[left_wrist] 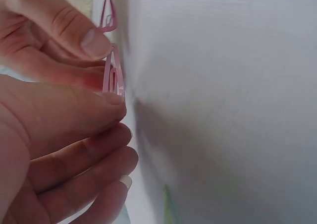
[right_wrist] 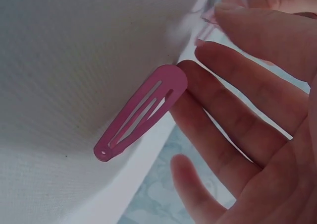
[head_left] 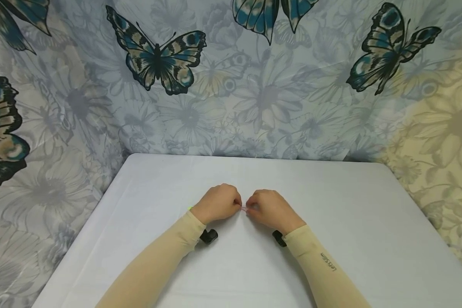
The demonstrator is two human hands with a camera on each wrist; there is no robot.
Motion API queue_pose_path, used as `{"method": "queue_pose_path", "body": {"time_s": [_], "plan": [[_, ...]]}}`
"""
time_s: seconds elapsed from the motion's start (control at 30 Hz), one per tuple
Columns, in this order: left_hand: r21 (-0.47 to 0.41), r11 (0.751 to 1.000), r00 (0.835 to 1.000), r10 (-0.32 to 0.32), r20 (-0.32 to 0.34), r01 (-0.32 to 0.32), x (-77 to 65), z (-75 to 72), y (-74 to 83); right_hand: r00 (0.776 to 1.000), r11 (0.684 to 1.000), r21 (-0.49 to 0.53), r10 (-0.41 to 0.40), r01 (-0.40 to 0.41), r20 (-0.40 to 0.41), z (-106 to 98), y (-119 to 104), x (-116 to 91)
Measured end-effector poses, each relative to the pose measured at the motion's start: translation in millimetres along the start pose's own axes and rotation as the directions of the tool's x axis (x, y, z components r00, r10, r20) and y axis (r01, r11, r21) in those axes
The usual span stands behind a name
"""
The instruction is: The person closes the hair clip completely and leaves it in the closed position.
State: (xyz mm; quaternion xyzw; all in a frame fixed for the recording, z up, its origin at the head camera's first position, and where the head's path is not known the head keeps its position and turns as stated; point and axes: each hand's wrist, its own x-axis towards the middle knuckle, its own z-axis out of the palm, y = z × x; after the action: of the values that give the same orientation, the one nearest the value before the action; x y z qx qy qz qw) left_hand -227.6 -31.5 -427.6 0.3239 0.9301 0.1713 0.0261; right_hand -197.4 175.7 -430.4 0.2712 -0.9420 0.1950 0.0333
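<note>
Both hands meet over the middle of the white table, with a sliver of pink between them in the head view. A light pink snap hair clip [left_wrist: 114, 70] is pinched under the thumb of my left hand [head_left: 218, 202]. The thumb and index finger of my right hand [head_left: 272, 208] pinch its narrow end, while the other fingers spread loosely. A darker pink snap hair clip [right_wrist: 141, 112] shows by the right middle fingertip in the right wrist view, narrow end pointing away. From the head, the right hand hides this darker clip.
A small bright green thing [head_left: 190, 208] peeks out behind the left wrist. The white table [head_left: 350, 205] runs back to a wall covering [head_left: 265, 107] printed with butterflies and flowers. Dark wrist cameras [head_left: 209, 236] sit under the cuffs of the beige sleeves.
</note>
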Motion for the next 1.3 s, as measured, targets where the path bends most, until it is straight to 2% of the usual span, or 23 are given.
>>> {"method": "queue_pose_path", "body": {"time_s": [0.37,0.67,1.3], "plan": [[-0.049,0.999,1.0,-0.022,0.006,0.022,-3.0,-20.8,1.2,0.998,0.999,-0.002,-0.052,0.052,-0.034,-1.8,-1.7,2.1],[-0.097,0.995,1.0,-0.019,0.022,0.021,-4.5,-23.5,0.8,0.998,0.999,0.002,-0.046,0.047,-0.035,-0.6,-1.6,1.8],[-0.109,0.994,0.997,0.028,0.069,-0.02,-8.8,-29.3,-0.9,0.99,0.993,-0.011,-0.115,0.114,-0.077,1.4,-6.3,3.2]]}}
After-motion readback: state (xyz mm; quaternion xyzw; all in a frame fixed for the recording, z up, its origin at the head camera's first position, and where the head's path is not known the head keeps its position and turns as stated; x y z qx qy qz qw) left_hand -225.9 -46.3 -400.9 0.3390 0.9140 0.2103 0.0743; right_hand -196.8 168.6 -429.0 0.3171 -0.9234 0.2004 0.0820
